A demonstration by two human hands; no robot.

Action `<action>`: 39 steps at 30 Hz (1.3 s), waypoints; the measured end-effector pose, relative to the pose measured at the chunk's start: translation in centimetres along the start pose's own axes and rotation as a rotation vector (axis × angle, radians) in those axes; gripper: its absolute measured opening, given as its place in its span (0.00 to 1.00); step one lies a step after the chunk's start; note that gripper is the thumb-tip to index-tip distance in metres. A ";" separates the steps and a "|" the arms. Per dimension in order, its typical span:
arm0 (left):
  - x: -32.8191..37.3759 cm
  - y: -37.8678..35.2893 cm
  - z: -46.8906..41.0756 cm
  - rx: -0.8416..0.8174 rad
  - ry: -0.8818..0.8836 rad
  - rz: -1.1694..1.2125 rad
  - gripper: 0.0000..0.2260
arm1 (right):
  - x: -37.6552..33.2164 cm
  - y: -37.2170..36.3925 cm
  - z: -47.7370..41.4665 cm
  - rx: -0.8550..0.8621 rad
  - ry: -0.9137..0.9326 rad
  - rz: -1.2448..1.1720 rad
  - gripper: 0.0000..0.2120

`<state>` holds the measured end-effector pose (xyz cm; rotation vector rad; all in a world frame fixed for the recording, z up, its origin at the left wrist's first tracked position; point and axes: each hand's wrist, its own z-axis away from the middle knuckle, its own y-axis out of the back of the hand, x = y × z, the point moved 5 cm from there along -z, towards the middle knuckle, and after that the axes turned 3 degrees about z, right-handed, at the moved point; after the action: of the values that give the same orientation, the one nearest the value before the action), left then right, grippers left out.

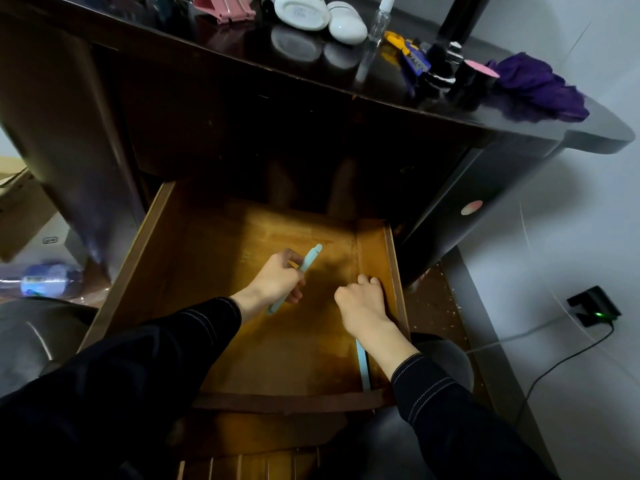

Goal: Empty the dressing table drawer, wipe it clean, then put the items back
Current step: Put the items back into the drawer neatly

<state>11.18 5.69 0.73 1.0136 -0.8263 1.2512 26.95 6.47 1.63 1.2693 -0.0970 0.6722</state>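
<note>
Drawer (152, 261) pulled out, we see our left hand (277, 284) grip a pale blue stick (310, 259) over its wooden floor. Our right hand (362, 304) is curled by the drawer's right wall, and we cannot tell if it holds anything. A second blue stick (363, 367) lies under that wrist, and a purple cloth (540, 88) sits on the table top (225, 60).

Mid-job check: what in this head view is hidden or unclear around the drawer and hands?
Right hand: fingers curl at the drawer's right wall; the hand's back hides whether they grip anything.
Blue strip: far end covered by the right wrist.
Drawer's back: lost in shadow beneath the tabletop.
Blue stick held by left hand: blurred, its type is unclear.
</note>
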 end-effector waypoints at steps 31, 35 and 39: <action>-0.9 -1.5 0.9 -0.264 0.152 0.292 0.12 | 3.6 1.2 0.0 0.408 -0.048 -1.102 0.17; -0.7 -2.0 1.1 -0.308 0.122 0.237 0.14 | 3.5 1.2 -0.5 0.365 -0.026 -1.294 0.16; -0.7 -2.2 1.4 -0.331 0.095 0.190 0.14 | 3.3 1.4 -0.1 0.358 0.032 -1.317 0.13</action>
<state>13.31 4.08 0.29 0.6168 -1.0341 1.2593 28.81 8.13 4.16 1.3452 0.8575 -0.4561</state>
